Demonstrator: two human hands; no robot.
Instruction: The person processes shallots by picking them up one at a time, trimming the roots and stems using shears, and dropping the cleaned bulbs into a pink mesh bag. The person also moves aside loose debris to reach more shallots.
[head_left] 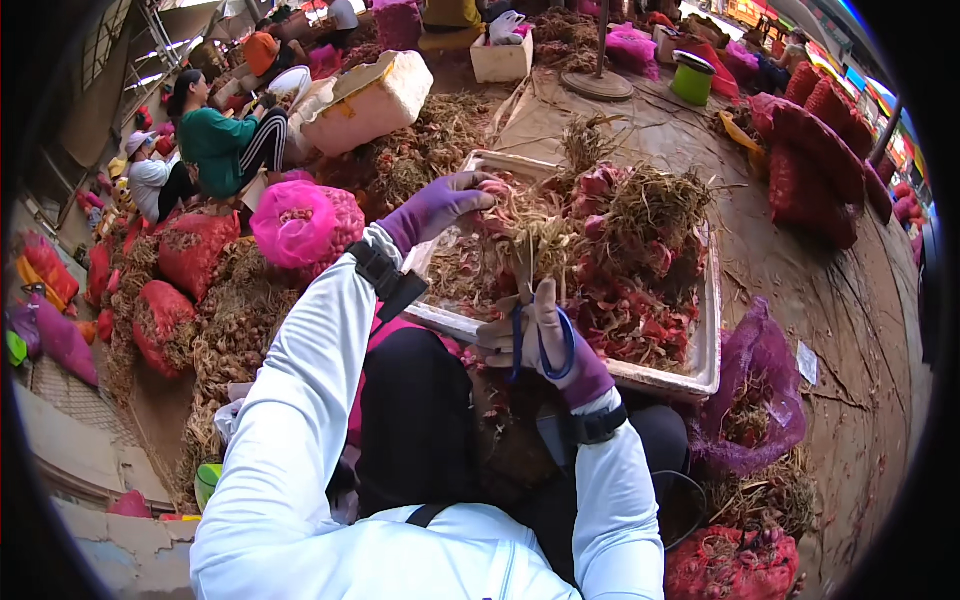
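Note:
My left hand (437,208), in a purple glove, is closed on a bunch of red shallots (494,190) above the tray's left part. The bunch's dry, straw-coloured stems (540,240) spread to the right and down. Blue-handled scissors (567,338) are in my right hand (548,350), with fingers through the loops. Their blades point away from me into the stems; whether they are parted is hard to see. Under both hands lies a white foam tray (712,330), piled with shallots, dry stalks and loose red skins (650,325).
A pink net bag (292,222) stands left of the tray, and a purple net bag (755,400) on its right. Full red sacks (815,190) lean at the far right. A person in green (215,150) sits at the left near a foam box (370,105).

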